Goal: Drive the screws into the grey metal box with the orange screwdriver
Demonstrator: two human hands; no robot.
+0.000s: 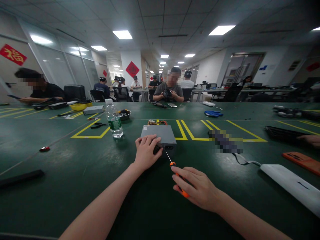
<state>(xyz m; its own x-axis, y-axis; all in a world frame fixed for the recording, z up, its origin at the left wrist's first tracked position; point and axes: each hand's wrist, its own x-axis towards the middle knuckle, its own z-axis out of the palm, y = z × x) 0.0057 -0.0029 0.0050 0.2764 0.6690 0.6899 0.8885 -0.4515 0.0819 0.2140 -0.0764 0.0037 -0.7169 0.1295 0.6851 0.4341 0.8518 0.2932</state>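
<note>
One bottle (115, 124) stands near the grey box (163, 133) the left hand (147, 152) clasps, the right hand (196, 186) closed around a screwdriver (172, 164).

The power supply unit (163, 132) is located on the table (147, 210), cables (160, 123) behind. Left: bottle (115, 124), with the bowl (126, 117) behind it. Front: screwdriver (172, 164) in the right hand (196, 186). Far right: phone (301, 162). The left hand (147, 151) rests on the unit.

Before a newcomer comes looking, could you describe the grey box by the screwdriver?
On the big green table, find the clear bottle. Just right of it sits the grey box. Unlike the flat box farther left, it shows coloured wires behind and a dark socket in front.
</note>
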